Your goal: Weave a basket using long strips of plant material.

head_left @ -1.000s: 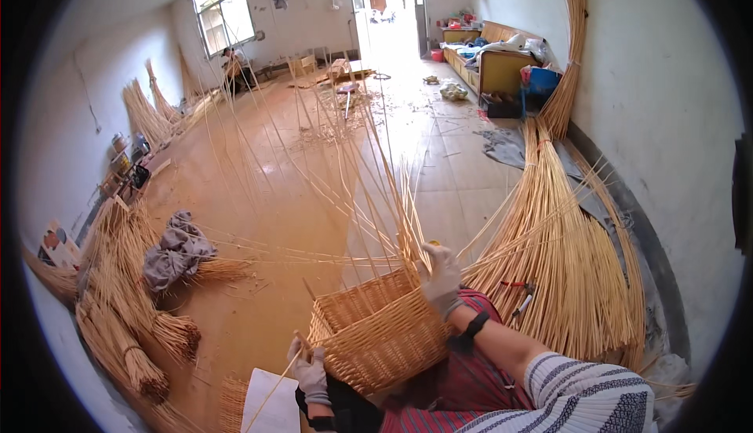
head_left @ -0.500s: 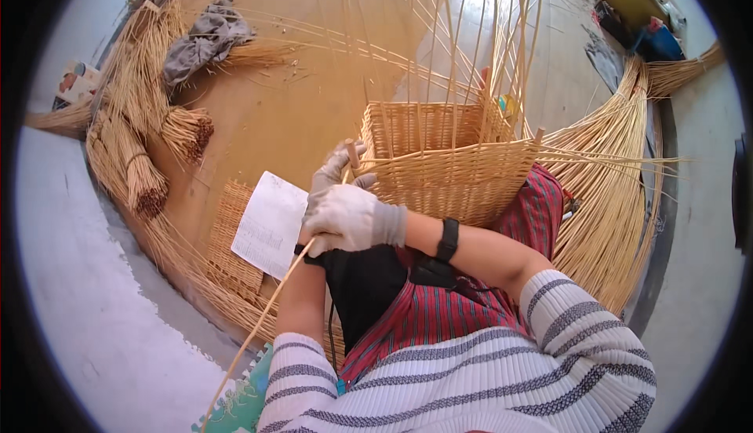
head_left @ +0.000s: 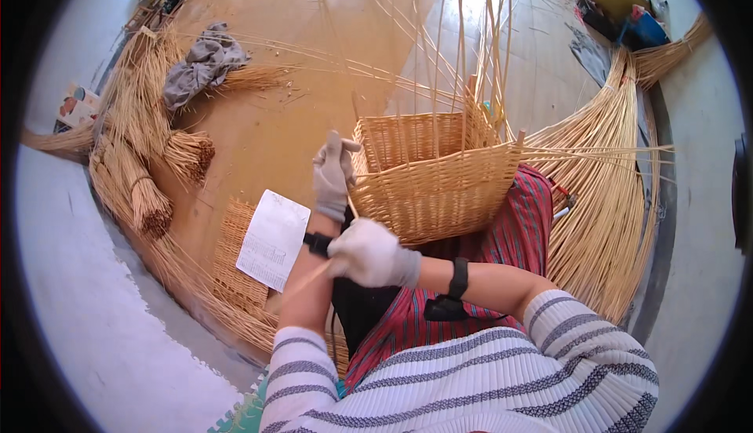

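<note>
A rectangular wicker basket (head_left: 439, 198) leans on my lap, its long upright rods (head_left: 435, 49) rising from the rim. My gloved left hand (head_left: 335, 168) is closed round its near left corner; part of that grip is hidden. Below it, my gloved right hand (head_left: 375, 252) is closed on a thin willow rod (head_left: 354, 207). The rod runs from the corner down through my fist, and its loose end is blurred across my left forearm.
Bundles of willow rods (head_left: 149, 205) lie on the left, with a grey cloth (head_left: 205, 60) beside them. A printed sheet (head_left: 273, 238) rests on a flat woven panel (head_left: 229, 259). Many loose rods (head_left: 604, 198) fan out at the right. A blue container (head_left: 645, 31) stands far right.
My right hand has moved down and right, away from the left hand, drawing the rod along. The left hand remains at the basket corner. The basket sits slightly lower and further left in view.
</note>
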Available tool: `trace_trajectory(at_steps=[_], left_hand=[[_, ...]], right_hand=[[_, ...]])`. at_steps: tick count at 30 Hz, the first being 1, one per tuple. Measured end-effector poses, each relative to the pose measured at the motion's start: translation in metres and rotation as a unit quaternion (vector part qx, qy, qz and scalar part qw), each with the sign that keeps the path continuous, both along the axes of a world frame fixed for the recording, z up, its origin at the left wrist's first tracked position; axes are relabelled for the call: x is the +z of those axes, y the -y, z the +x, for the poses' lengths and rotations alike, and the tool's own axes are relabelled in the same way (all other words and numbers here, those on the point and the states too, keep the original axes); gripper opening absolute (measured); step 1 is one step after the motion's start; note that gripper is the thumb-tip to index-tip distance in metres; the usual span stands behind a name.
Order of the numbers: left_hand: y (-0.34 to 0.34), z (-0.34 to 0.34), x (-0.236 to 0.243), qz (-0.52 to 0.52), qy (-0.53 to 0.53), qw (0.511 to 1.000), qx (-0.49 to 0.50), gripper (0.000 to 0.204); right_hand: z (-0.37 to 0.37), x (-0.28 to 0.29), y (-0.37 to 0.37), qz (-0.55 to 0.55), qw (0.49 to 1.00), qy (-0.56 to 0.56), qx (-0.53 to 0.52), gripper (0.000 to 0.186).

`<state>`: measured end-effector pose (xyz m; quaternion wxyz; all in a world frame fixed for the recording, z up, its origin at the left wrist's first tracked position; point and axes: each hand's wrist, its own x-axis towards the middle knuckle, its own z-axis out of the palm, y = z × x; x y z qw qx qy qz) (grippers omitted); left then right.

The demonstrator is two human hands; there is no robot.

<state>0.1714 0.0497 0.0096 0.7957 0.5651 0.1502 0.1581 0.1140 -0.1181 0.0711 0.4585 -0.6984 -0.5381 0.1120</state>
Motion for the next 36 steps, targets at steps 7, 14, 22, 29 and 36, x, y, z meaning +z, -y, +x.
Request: trace_trajectory(at_steps=[7,14,22,29,36], left_hand=[[0.002,0.000,0.010,-0.167,0.029,0.985,-0.043,0.047],[0.010,-0.030,-0.014,0.155,0.024,0.986,-0.047,0.032],[0.028,-0.021,-0.054,0.158,-0.013,0.983,0.090,0.022],[0.039,-0.020,-0.063,0.232,0.020,0.964,0.132,0.027],[0.051,-0.028,-0.035,0.439,-0.033,0.839,0.321,0.042]], right_hand=[[0.114,-0.080,0.053,0.323,0.772,-0.521,-0.170,0.034],[0.122,-0.064,0.099,0.125,0.843,-0.440,-0.284,0.002],[0.167,0.012,-0.043,0.081,0.943,0.150,-0.285,0.045],[0.135,-0.048,0.078,0.292,0.873,-0.269,-0.283,0.048],[0.129,-0.079,0.151,0.226,0.814,-0.412,-0.343,0.023]])
